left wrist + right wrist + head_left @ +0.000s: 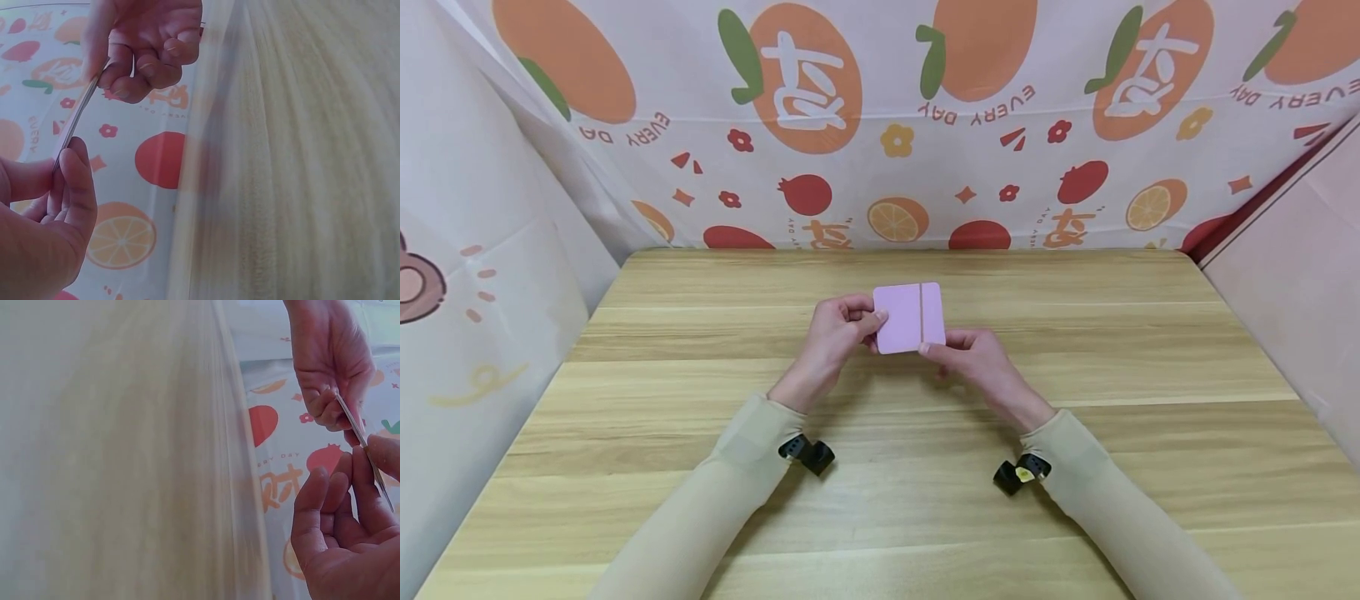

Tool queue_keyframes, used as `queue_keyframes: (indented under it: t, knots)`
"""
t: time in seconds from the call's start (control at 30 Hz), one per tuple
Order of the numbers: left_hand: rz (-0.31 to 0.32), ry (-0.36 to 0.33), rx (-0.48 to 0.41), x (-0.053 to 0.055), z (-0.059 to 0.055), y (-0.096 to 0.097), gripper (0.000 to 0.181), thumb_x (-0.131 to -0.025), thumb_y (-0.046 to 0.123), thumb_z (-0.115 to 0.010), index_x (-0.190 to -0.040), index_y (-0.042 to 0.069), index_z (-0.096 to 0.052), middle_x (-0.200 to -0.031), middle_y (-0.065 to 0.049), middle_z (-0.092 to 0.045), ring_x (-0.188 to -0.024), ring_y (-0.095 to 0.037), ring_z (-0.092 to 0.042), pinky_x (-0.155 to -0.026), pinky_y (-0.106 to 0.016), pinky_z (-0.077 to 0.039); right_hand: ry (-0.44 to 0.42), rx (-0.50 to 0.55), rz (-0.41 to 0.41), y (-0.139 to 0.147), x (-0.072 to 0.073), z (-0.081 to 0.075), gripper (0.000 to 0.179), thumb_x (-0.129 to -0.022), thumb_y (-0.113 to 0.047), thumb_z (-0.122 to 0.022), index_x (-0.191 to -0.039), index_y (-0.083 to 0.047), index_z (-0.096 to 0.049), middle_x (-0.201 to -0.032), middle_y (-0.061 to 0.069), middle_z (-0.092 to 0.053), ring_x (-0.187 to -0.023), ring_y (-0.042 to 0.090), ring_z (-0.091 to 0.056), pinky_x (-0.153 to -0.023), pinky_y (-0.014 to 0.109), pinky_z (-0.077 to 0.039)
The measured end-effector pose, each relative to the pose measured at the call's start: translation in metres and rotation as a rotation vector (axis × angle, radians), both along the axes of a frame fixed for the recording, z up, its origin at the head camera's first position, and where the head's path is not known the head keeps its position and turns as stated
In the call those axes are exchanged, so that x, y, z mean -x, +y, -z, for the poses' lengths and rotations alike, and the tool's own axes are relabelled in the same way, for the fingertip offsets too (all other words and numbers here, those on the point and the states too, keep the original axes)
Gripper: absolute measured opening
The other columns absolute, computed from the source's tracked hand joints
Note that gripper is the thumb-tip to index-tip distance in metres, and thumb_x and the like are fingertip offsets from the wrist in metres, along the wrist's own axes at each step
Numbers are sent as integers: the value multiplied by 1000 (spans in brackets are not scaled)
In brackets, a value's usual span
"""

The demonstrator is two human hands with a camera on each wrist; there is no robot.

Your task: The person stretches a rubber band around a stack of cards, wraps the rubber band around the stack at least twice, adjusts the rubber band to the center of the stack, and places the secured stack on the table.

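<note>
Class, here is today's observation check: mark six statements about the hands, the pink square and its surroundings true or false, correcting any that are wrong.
1. The left hand pinches the pink square. True.
2. A fruit-printed cloth hangs behind the wooden table. True.
3. The pink square lies flat on the table. False: it is held up above it.
4. A brown stripe crosses the pink square. True.
5. The right hand is empty. False: it pinches the pink square too.
6. Both forearms are bare. False: pale sleeves cover them.
</note>
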State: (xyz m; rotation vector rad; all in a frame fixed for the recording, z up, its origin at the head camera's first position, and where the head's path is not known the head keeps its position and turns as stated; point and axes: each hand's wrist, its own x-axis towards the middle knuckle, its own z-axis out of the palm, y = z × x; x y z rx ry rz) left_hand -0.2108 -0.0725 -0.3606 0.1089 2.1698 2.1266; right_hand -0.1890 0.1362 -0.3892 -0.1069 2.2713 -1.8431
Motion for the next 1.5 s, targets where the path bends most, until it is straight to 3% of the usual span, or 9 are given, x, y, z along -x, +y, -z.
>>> queue_keyframes:
  t: [1.07, 1.5]
  knots:
    - [-37, -21, -30, 0, 4, 3, 10, -92, -1, -63, -95, -11, -63, -67, -5, -59, -54, -12, -53, -54, -23, -49, -9, 53, 19, -5, -2, 2, 28, -88, -23, -75, -101, 2, -73, -90, 19, -70, -67, 20, -64, -72, 31, -49]
    - [-39, -20, -20, 0, 5, 3, 8, -92, 0, -64, -94, -8, -64, -67, -5, -57, -53, -14, -53, -55, -26, -49, -67, 64, 51, -8, -5, -1, 30, -88, -22, -74, -103, 4, -72, -93, 18, -70, -67, 18, -64, -77, 30, -47]
